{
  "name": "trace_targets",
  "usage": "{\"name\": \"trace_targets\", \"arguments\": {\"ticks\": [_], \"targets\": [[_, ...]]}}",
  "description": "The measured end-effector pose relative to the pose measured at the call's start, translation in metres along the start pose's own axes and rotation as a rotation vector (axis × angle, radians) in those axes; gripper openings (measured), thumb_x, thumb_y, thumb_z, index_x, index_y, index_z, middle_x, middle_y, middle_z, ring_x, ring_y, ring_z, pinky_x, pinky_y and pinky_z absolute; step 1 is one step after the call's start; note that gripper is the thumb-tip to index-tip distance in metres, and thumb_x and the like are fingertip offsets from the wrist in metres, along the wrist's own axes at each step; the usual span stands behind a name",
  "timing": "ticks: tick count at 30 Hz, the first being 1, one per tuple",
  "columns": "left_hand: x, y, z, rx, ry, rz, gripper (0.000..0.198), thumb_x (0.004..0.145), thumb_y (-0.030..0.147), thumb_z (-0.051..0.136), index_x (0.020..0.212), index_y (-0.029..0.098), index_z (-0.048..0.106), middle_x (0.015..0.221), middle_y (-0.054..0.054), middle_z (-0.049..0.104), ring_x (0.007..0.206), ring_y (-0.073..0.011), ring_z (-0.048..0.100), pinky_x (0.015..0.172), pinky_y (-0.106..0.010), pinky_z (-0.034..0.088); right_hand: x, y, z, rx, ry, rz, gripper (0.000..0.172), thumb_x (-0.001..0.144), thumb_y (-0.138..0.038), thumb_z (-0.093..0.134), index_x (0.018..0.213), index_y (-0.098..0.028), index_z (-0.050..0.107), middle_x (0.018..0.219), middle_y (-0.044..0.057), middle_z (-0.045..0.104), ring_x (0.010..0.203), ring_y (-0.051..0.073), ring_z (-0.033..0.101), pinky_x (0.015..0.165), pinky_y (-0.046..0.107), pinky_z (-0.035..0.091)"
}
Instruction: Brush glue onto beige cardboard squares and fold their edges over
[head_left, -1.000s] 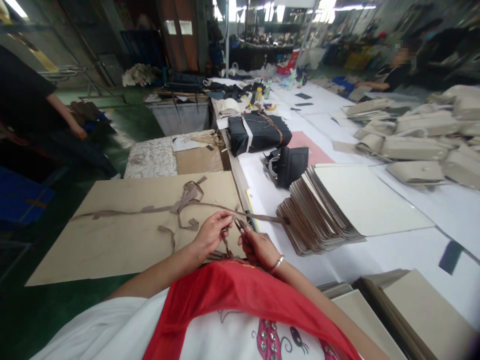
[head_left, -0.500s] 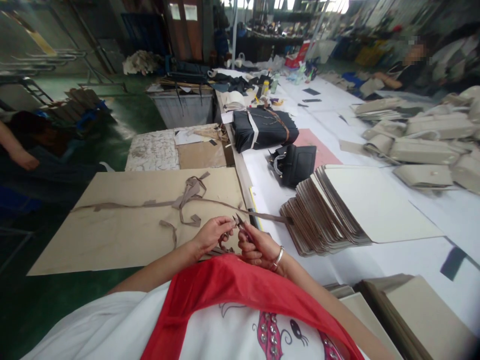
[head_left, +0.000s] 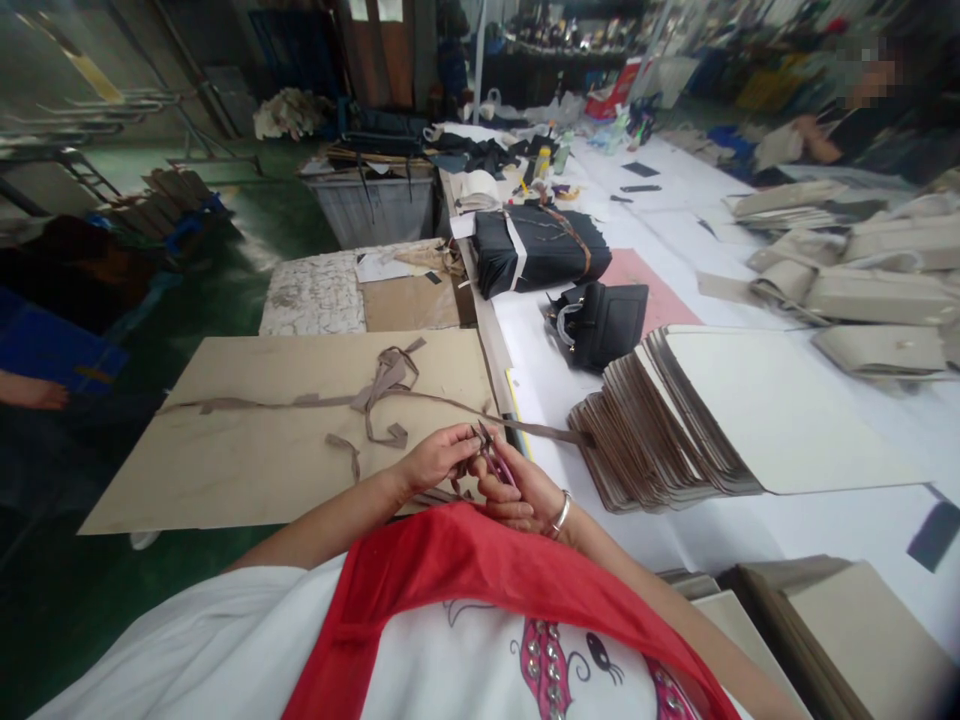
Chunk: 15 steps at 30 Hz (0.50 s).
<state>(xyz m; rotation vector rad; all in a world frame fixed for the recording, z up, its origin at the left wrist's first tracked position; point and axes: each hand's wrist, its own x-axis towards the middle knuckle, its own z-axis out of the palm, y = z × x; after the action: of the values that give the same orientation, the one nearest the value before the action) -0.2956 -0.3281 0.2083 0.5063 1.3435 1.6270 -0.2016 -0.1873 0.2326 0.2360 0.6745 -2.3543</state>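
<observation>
Close in front of my red apron, my right hand (head_left: 525,492) is closed round small pink-handled snips (head_left: 495,460), their dark pointed blades up and slightly apart. My left hand (head_left: 441,456) is pinched together beside the blade tips, on a small brown strip that hangs partly hidden below the fingers. Both hands are above the near edge of a tan board (head_left: 255,470). On this board lies a tangle of brown strips (head_left: 386,385). One long strip runs right to a fanned stack of beige panels (head_left: 660,430).
Black handbag (head_left: 611,320) and a tied black bundle (head_left: 540,245) stand beyond the stack. More panels (head_left: 855,630) lie near my right arm. Beige bag parts (head_left: 885,290) cover the white table's right side. Other people are at the far right and left edge.
The view has shifted slightly, so the scene sits a little further right. My hands remain close together at the snips. The person at the left edge has moved lower.
</observation>
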Motion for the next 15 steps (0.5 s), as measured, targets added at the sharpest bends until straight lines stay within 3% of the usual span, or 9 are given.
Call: {"name": "trace_targets", "arguments": {"ticks": [4, 8, 10, 15], "targets": [[0.003, 0.002, 0.005, 0.035, 0.039, 0.012, 0.032, 0.081, 0.048, 0.054, 0.082, 0.017, 0.048, 0.059, 0.003, 0.05, 0.046, -0.006, 0.042, 0.042, -0.017, 0.031, -0.001, -0.001, -0.003, 0.02, -0.021, -0.01, 0.046, 0.087, -0.062, 0.03, 0.076, -0.02, 0.045, 0.039, -0.012, 0.025, 0.027, 0.003, 0.01, 0.028, 0.012, 0.012], [0.004, 0.006, 0.008, 0.221, 0.127, 0.082, 0.033, 0.083, 0.049, 0.049, 0.078, 0.017, 0.046, 0.056, 0.005, 0.047, 0.045, -0.006, 0.04, 0.041, -0.016, 0.031, 0.0, 0.001, -0.006, 0.047, -0.052, -0.051, 0.034, 0.087, -0.052, 0.041, 0.079, -0.019, 0.046, 0.047, -0.01, 0.036, 0.031, 0.003, 0.023, 0.031, 0.013, 0.022], [0.003, 0.009, 0.007, 0.334, 0.16, 0.102, 0.033, 0.084, 0.048, 0.046, 0.078, 0.017, 0.048, 0.057, 0.005, 0.047, 0.048, -0.0065, 0.041, 0.043, -0.016, 0.032, 0.0, 0.002, -0.009, 0.085, -0.073, -0.064, 0.028, 0.087, -0.046, 0.044, 0.081, -0.019, 0.047, 0.05, -0.01, 0.037, 0.032, 0.003, 0.022, 0.031, 0.013, 0.022], [-0.003, 0.018, 0.006, 0.593, 0.067, 0.204, 0.031, 0.087, 0.043, 0.043, 0.076, 0.015, 0.053, 0.073, -0.001, 0.056, 0.069, -0.0114, 0.052, 0.063, -0.022, 0.041, 0.0, 0.002, -0.013, 0.122, -0.146, -0.021, 0.043, 0.087, -0.059, 0.036, 0.069, -0.02, 0.04, 0.041, -0.012, 0.023, 0.029, 0.003, 0.011, 0.027, 0.013, 0.015]]}}
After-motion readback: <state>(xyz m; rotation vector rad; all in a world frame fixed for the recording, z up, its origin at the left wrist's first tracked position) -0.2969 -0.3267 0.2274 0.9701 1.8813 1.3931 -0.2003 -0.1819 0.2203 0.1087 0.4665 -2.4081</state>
